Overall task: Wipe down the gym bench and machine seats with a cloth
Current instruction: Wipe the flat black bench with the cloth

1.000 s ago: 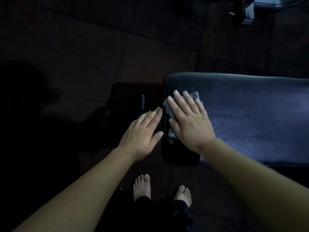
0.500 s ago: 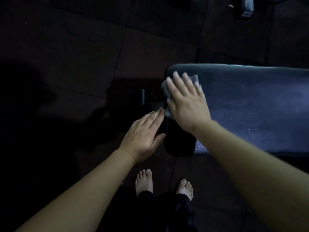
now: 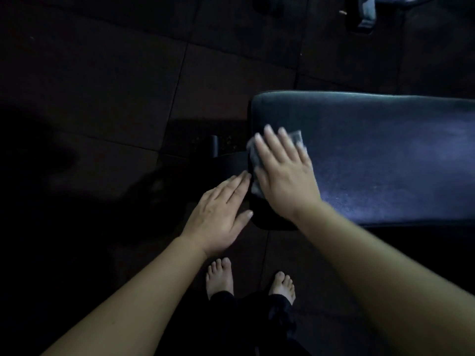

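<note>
A dark padded gym bench runs from the middle to the right edge. My right hand lies flat, fingers spread, pressing a small grey cloth onto the bench's left end. Only the cloth's edges show around my fingers. My left hand rests flat with fingers together against the bench's left end face, holding nothing.
Dark rubber floor tiles surround the bench. A black frame bracket sticks out left of the bench end. My bare feet stand just below the bench. Part of another machine shows at the top right.
My right hand slid the cloth toward the far edge of the bench end, then back toward me. The left hand stayed at the end face.
</note>
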